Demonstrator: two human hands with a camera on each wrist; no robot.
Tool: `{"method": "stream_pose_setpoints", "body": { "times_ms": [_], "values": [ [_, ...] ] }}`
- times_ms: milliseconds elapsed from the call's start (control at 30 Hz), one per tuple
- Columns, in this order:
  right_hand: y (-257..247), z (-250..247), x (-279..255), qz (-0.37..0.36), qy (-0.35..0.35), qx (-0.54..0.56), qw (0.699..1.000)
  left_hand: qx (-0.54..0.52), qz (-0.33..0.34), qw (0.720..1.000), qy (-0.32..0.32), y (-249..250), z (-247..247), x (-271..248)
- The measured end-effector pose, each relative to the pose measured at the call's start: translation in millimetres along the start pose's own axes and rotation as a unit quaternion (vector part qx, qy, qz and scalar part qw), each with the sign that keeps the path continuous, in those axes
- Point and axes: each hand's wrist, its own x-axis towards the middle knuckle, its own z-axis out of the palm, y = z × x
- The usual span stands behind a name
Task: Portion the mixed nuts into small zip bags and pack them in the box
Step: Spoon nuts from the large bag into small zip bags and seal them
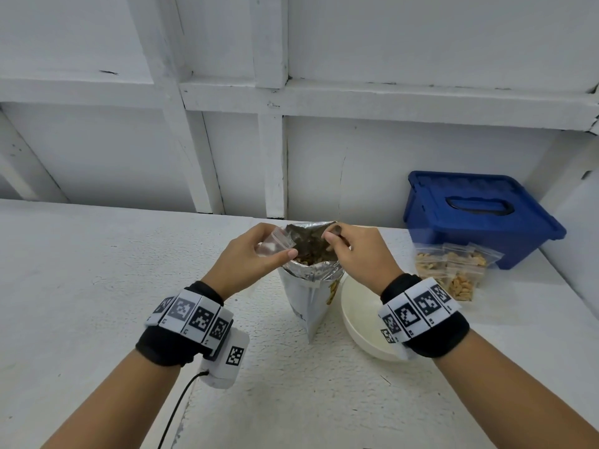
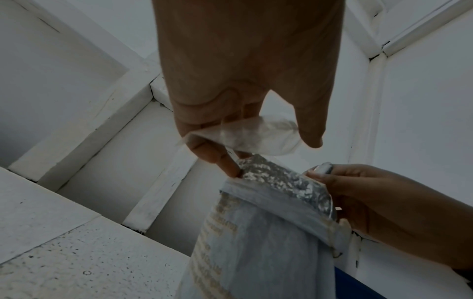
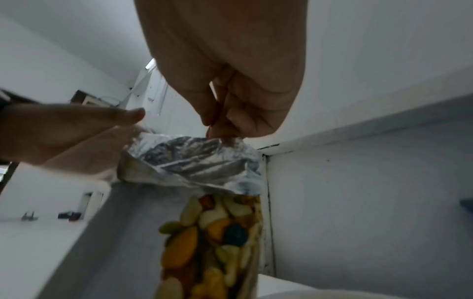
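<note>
The foil nut pouch [image 1: 311, 273] stands mid-bench, mouth open, nuts [image 1: 309, 260] showing inside. The left hand [image 1: 256, 257] pinches an empty zip bag [image 1: 275, 244] at the pouch's left lip; the right hand [image 1: 353, 251] pinches the far right lip. To do this well, I'd keep the little bag's mouth spread wide, low over the pouch, so strays fall back in. A bowl [image 1: 359, 315] sits just right; filled bags [image 1: 453, 267] lean by the shut blue box [image 1: 479, 212] at the back right corner.

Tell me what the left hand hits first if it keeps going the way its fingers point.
Probably the foil nut bag: the left hand, holding an empty zip bag, points at its open mouth, nearly touching.
</note>
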Motion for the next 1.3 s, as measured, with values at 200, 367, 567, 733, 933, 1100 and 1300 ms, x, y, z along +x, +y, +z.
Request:
{"method": "stream_pose_setpoints", "body": {
  "times_ms": [200,367,567,733,933,1100,1300],
  "values": [
    [1,-6,2,0.102,0.024,0.104,0.989,0.003,0.005,1.000,0.000,-1,0,0],
    [11,-17,5,0.190,0.070,0.185,0.962,0.008,0.009,1.000,0.000,1,-1,0],
    [19,-29,4,0.266,0.104,0.269,0.920,0.017,0.010,1.000,0.004,4,-9,6],
    [27,-40,4,0.281,0.125,0.298,0.904,0.113,0.010,0.993,-0.016,15,-13,14],
    [30,-57,7,0.273,0.159,0.312,0.896,0.227,0.023,0.971,-0.071,22,-11,23],
    [24,-63,12,0.256,0.157,0.320,0.899,0.228,0.037,0.970,-0.073,29,-4,27],
    [12,-56,17,0.234,0.132,0.308,0.913,0.170,0.039,0.983,-0.055,29,6,28]
  ]
}}
